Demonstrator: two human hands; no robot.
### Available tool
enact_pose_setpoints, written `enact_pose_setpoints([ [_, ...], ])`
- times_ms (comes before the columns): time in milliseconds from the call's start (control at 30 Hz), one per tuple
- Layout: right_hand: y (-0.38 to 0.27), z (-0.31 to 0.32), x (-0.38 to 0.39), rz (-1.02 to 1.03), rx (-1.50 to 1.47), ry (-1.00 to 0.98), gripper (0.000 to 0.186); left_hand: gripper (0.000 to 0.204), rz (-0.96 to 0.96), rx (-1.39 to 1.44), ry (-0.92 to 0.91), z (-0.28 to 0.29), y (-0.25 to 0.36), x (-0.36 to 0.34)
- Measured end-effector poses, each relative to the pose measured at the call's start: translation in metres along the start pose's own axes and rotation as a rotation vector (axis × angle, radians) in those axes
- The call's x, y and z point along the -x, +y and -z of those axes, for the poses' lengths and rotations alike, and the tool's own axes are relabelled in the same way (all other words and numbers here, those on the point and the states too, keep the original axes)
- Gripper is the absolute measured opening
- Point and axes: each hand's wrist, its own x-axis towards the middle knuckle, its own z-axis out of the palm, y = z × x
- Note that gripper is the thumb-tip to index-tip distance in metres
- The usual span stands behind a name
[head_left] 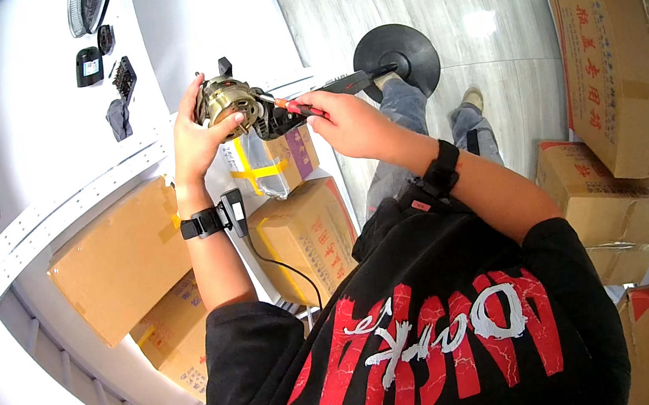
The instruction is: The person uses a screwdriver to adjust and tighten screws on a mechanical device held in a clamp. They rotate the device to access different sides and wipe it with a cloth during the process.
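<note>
A metal fan motor (pixel 228 96) with black plastic parts is tilted over the edge of the white table. My left hand (pixel 196 137) is wrapped round its left side, with the thumb across the front. In my right hand (pixel 347 122) is a screwdriver (pixel 292 107) with a red and black handle. Its shaft points left at the motor's right side; whether the tip sits in a screw is too small to tell. A black pole (pixel 340 86) runs from behind my right hand toward a round black fan base (pixel 422 55) on the floor.
On the white table (pixel 27 142) lie a fan grille (pixel 82 9), a black cover (pixel 89 66) and several small black parts. Cardboard boxes (pixel 309 236) stand beneath the table edge. More cartons (pixel 609 70) fill the shelving at right. A cable (pixel 288 265) hangs from a device on my left wrist.
</note>
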Motion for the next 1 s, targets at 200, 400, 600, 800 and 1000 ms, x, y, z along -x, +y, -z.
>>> enact_pose_setpoints([
  [200, 0.005, -0.002, -0.003, 0.031, -0.046, 0.019, 0.035, 0.085, 0.014, 0.022, 0.001, -0.003, 0.008, 0.002],
  [400, -0.006, 0.001, -0.005, 0.026, 0.01, 0.033, 0.034, 0.082, -0.011, -0.05, 0.028, -0.003, 0.006, 0.0],
  [600, -0.014, -0.002, -0.01, -0.082, -0.07, -0.004, 0.028, 0.079, -0.013, -0.082, 0.045, -0.005, 0.004, -0.001],
  [800, -0.026, 0.015, -0.023, -0.642, -0.727, -0.255, 0.021, 0.073, 0.017, -0.155, 0.156, -0.015, 0.008, -0.001],
  [1000, -0.035, 0.038, -0.048, -0.748, -0.678, -0.364, 0.023, 0.071, 0.043, -0.3, 0.335, -0.027, 0.022, 0.006],
])
